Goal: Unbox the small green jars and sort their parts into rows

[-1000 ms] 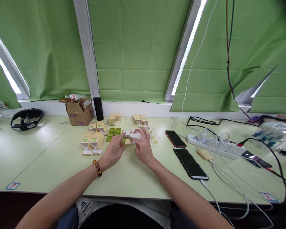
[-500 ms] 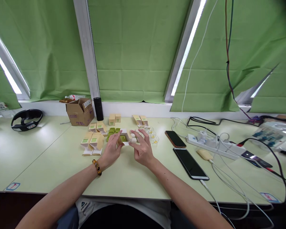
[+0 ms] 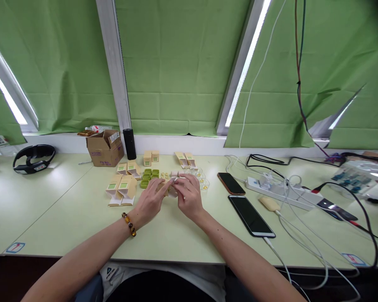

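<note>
A small cream cardboard box (image 3: 172,193) is gripped between both hands, mostly hidden by the fingers. My left hand (image 3: 150,199) closes on its left side, fingertips at the top. From the right, my right hand (image 3: 189,198) pinches at the box's top edge. Just behind the left hand stand several small green cups (image 3: 147,176). Small yellow pieces (image 3: 164,175) lie beside them. Clear plastic cups with yellow bits (image 3: 203,180) are beyond the right hand. Open-flapped cream boxes (image 3: 126,186) stand to the left, and closed ones (image 3: 151,157) further back.
More open-flapped boxes (image 3: 185,159) lie at the back. A brown carton (image 3: 105,151) and a black cylinder (image 3: 129,144) stand near the window. On the right are two phones (image 3: 251,215), a power strip (image 3: 280,193) and tangled cables. A black headset (image 3: 34,158) rests far left.
The box's open interior, with a green cup inside, faced up before; now the fingers cover it. Both hands have drawn together over its top, the right moving in and curling closed.
</note>
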Tool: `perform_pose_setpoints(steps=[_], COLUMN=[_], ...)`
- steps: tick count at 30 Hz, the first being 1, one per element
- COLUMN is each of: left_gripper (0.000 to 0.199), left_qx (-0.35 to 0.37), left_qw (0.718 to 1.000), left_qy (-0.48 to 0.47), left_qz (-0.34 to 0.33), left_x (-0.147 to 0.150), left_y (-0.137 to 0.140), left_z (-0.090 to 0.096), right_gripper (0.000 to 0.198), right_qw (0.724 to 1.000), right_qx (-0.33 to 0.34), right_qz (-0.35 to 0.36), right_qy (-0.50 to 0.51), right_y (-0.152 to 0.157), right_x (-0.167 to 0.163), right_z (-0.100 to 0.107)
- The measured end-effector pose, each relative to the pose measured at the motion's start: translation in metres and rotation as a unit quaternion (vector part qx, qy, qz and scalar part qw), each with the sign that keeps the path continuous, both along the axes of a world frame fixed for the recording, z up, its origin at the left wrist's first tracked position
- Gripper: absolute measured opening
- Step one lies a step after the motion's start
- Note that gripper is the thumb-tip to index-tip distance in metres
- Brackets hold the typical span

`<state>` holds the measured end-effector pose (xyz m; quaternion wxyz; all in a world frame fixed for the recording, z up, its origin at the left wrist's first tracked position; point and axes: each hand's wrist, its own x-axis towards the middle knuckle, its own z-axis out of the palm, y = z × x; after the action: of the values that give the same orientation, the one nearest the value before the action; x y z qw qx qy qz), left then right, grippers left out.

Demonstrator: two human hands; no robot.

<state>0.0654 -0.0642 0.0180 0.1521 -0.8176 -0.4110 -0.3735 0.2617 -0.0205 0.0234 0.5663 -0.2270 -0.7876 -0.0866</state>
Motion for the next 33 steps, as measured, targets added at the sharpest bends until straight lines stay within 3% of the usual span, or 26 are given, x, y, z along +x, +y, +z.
perform_pose_setpoints(steps=[3, 8, 15, 19, 23, 27, 30, 33], left_gripper=[0.072, 0.074, 0.078, 0.077, 0.075, 0.072, 0.069, 0.068], left_qx=[0.0, 0.012, 0.058, 0.079, 0.041, 0.017, 0.013, 0.019], left_qw=[1.0, 0.999, 0.995, 0.99, 0.993, 0.998, 0.998, 0.996], left_qy=[0.012, 0.03, 0.082, 0.113, 0.095, 0.014, -0.031, -0.059], left_qz=[0.005, 0.014, 0.029, 0.035, 0.048, 0.057, 0.059, 0.062], left_x=[0.002, 0.002, 0.001, 0.001, 0.0, -0.007, -0.014, -0.019], left_y=[-0.002, -0.004, -0.005, -0.007, -0.004, 0.006, 0.012, 0.015], left_z=[-0.001, -0.002, -0.001, -0.001, -0.002, -0.002, 0.0, 0.004], right_gripper=[0.032, 0.01, 0.005, 0.006, 0.008, 0.015, 0.029, 0.039], right_qw=[0.999, 0.993, 0.988, 0.985, 0.971, 0.93, 0.862, 0.809], right_qx=[-0.011, -0.084, -0.138, -0.161, -0.221, -0.303, -0.396, -0.464], right_qz=[-0.024, -0.061, -0.071, -0.058, -0.005, 0.1, 0.179, 0.204], right_qy=[-0.025, -0.054, -0.014, 0.022, 0.088, 0.183, 0.26, 0.298], right_y=[0.0, -0.005, -0.007, -0.003, 0.004, 0.012, 0.019, 0.024], right_x=[0.0, -0.001, -0.007, -0.01, -0.011, -0.008, -0.006, -0.004], right_z=[-0.002, 0.001, -0.004, -0.011, -0.014, -0.012, -0.013, -0.015])
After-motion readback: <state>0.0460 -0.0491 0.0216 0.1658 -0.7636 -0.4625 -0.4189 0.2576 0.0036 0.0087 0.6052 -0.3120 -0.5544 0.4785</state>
